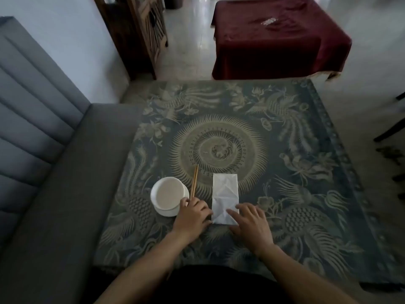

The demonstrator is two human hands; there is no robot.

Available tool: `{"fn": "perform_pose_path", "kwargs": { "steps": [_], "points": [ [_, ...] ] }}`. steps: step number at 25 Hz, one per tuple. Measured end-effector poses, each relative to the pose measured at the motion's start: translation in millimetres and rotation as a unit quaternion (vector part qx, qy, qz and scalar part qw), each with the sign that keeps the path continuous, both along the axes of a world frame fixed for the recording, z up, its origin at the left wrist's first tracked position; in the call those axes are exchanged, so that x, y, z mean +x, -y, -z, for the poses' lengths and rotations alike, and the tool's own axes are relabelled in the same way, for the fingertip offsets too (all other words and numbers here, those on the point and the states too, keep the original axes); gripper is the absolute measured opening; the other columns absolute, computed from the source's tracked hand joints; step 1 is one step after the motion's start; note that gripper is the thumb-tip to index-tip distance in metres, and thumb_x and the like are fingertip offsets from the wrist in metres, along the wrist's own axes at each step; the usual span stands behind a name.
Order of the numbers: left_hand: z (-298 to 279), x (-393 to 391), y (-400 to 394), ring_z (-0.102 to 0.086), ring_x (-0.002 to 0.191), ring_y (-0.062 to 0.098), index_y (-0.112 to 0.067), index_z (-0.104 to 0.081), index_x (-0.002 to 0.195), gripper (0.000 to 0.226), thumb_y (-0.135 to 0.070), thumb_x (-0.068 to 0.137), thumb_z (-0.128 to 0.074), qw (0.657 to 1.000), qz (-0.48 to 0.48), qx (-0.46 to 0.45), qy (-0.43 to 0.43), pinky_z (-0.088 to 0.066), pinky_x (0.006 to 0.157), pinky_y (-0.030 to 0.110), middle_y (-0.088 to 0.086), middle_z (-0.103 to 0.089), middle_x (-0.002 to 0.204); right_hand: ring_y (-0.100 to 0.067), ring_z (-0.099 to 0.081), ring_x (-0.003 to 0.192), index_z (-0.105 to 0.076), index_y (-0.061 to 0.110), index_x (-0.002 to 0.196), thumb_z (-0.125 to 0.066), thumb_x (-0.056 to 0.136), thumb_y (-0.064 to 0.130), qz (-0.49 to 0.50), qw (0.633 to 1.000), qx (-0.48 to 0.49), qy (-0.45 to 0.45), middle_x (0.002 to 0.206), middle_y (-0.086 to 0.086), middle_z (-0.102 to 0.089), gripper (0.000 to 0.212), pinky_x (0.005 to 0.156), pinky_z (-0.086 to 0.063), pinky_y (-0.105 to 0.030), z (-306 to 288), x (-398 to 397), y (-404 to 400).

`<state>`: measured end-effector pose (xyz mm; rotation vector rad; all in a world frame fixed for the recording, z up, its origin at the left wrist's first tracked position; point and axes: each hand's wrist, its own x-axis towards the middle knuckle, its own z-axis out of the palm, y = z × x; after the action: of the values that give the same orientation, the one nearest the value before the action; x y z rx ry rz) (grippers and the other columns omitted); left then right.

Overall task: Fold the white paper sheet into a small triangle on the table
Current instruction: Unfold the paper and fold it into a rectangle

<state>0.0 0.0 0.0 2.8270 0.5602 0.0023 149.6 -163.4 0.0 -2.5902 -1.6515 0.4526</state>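
The patterned surface [274, 150] carries a creased white paper sheet [225, 194], a rectangle lying near its front edge. The right hand [252, 224] presses spread fingers on the sheet's near corner; the left hand [192, 216] rests loosely curled beside it.

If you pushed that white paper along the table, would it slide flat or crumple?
The white paper lies flat as a narrow creased rectangle, so it probably slides easily on the table. It looks thin, likely floppy when lifted. The right hand rests on its near corner, perhaps to stop it shifting.
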Motion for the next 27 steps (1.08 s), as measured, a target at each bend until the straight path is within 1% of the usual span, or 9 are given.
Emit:
{"fn": "perform_pose_path", "kwargs": {
  "steps": [1,3,6,9,13,16,19,23,27],
  "points": [
    [3,2,2,-0.054,0.105,0.022,-0.028,-0.071,0.103,0.022,-0.033,0.082,-0.073,1.000,0.010,-0.003,-0.019,-0.028,0.089,0.043,-0.009,-0.065,0.105,-0.024,-0.036,0.132,-0.045,0.036,0.140,-0.055,0.090,0.049,-0.011,1.000,-0.012,-0.016,0.143,0.000,-0.046,0.053,0.104,-0.032,-0.041,2,-5,-3],
    [8,6,6,-0.050,0.108,0.020,-0.030,-0.069,0.109,0.023,-0.035,0.086,-0.068,0.999,0.008,0.001,-0.044,-0.025,0.088,0.041,-0.011,-0.064,0.109,-0.024,-0.040,0.130,-0.047,0.036,0.139,-0.058,0.090,0.044,-0.019,0.999,0.004,-0.026,0.142,0.000,-0.047,0.051,0.101,-0.035,-0.041,9,-11,-6],
    [17,7,13,-0.048,0.110,0.020,-0.031,-0.068,0.112,0.024,-0.037,0.089,-0.065,0.997,-0.008,0.004,-0.073,-0.026,0.089,0.042,-0.010,-0.062,0.111,-0.023,-0.043,0.127,-0.047,0.035,0.137,-0.058,0.089,0.041,-0.013,0.999,-0.006,-0.036,0.141,0.001,-0.047,0.049,0.097,-0.037,-0.040,16,-14,-8],
    [21,8,15,-0.048,0.108,0.020,-0.032,-0.068,0.112,0.021,-0.037,0.092,-0.063,0.997,-0.024,0.007,-0.067,-0.027,0.089,0.042,-0.009,-0.062,0.109,-0.023,-0.044,0.124,-0.047,0.035,0.136,-0.059,0.089,0.043,-0.001,0.999,-0.006,-0.042,0.138,0.003,-0.048,0.049,0.094,-0.039,-0.040,18,-12,-6],
    [26,12,14,-0.049,0.104,0.021,-0.031,-0.070,0.106,0.018,-0.036,0.095,-0.057,0.997,-0.015,0.020,-0.067,-0.024,0.086,0.040,-0.007,-0.063,0.104,-0.025,-0.049,0.119,-0.053,0.032,0.130,-0.064,0.086,0.039,0.008,0.998,0.006,-0.058,0.131,0.001,-0.053,0.046,0.089,-0.043,-0.042,20,-13,-5],
    [30,11,11,-0.050,0.104,0.022,-0.028,-0.072,0.104,0.017,-0.033,0.095,-0.058,0.998,-0.027,-0.012,-0.048,-0.024,0.087,0.039,-0.006,-0.064,0.103,-0.024,-0.046,0.118,-0.051,0.035,0.129,-0.063,0.087,0.041,0.010,0.998,0.000,-0.056,0.131,0.002,-0.051,0.044,0.090,-0.043,-0.041,20,-11,-6],
    [32,11,9,-0.054,0.097,0.025,-0.023,-0.075,0.096,0.013,-0.027,0.092,-0.064,0.999,-0.011,-0.022,-0.030,-0.029,0.084,0.039,-0.002,-0.065,0.094,-0.022,-0.044,0.120,-0.050,0.037,0.130,-0.060,0.088,0.045,0.008,0.998,-0.005,-0.057,0.132,0.004,-0.049,0.044,0.092,-0.040,-0.040,22,-9,-7],
    [30,13,4,-0.058,0.083,0.028,-0.017,-0.075,0.080,0.003,-0.019,0.082,-0.075,1.000,0.016,-0.026,-0.004,-0.042,0.072,0.040,0.000,-0.066,0.082,-0.024,-0.046,0.118,-0.053,0.037,0.128,-0.062,0.087,0.044,0.013,0.998,0.004,-0.058,0.129,0.004,-0.051,0.042,0.091,-0.041,-0.041,21,-8,-8],
    [30,15,-2,-0.057,0.088,0.028,-0.015,-0.074,0.085,0.005,-0.017,0.086,-0.070,0.999,0.026,-0.042,-0.006,-0.043,0.072,0.039,0.001,-0.066,0.087,-0.023,-0.048,0.114,-0.056,0.037,0.125,-0.064,0.086,0.044,0.015,0.998,0.010,-0.057,0.126,0.004,-0.053,0.041,0.089,-0.041,-0.041,21,-7,-9]
  ]
}}
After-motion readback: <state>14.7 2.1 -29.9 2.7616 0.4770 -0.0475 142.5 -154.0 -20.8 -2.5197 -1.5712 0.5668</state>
